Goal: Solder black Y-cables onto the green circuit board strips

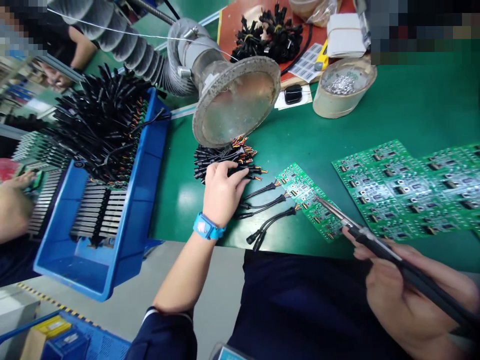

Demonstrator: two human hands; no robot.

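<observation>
My left hand (223,192), with a blue wrist strap (208,226), reaches over a pile of short black cables (210,156) with coloured wire ends. Its thumb and index finger close around one cable at the pile's near right side. My right hand (408,285) grips a soldering iron (375,245) by its black handle. The iron's metal tip points left, over a narrow green circuit board panel (313,200). Several black cables (275,220) run from the panel's left edge, their coloured wires at the board.
A fume extractor hood (238,105) hangs over the cable pile. A blue bin (129,235) of cables stands left. Larger circuit board panels (408,192) lie right, below a round tub (343,95) of metal bits. Another person's hand (17,200) shows far left.
</observation>
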